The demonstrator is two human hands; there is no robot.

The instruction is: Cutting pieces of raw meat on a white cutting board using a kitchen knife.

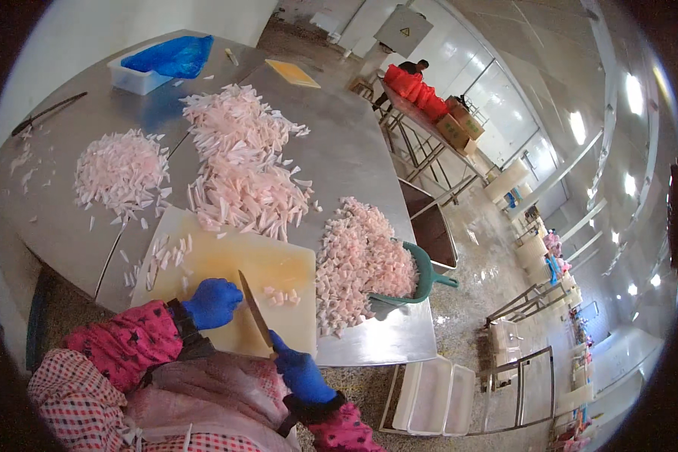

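My right hand (303, 374), in a blue glove, grips a knife (256, 309) whose blade points up and left over the cutting board (226, 260). To its left, my blue-gloved left hand (212, 303) is closed with curled fingers at the board's near part; whatever lies inside is hidden. Right of the blade is a small cluster of cut pale pink pieces (281, 296). Several pale strips (166, 260) are scattered along the board's left side. Beyond the board rises a large heap of pale pink strips (248, 192), kind unclear. Short cut chunks (354, 256) are piled to the right.
A green scoop (423, 275) lies against the chunks near the metal table's (346, 166) right edge. Another strip pile (120, 169) sits at left. Farther back are a white bin (132, 77) with blue plastic and a yellowish board (292, 73). White trays (429, 395) stand below right.
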